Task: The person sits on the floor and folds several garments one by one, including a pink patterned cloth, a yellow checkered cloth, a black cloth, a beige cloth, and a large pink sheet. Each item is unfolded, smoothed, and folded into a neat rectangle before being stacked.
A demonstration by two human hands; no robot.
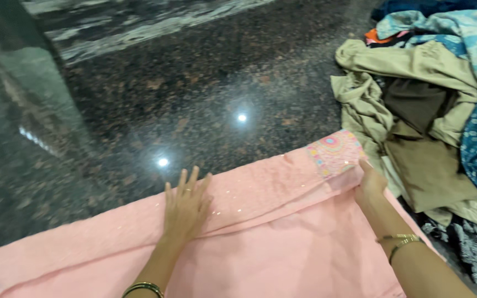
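So, dark speckled granite floor (194,83) takes up most of the view, shiny with light spots. Across the bottom lies a big pink cloth (282,232), spread flat with a folded strip along its top edge and an embroidered patch at the corner. A pile of clothes (420,110) sits just beside it on the right. Left hand (186,207) presses flat on the fold, fingers apart. Right hand (370,185) pinches the cloth near the patch, fingers together.

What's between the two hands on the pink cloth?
In the head view, only pink cloth lies between the left hand and right hand: a folded, sequin-dotted stretch with nothing on it.
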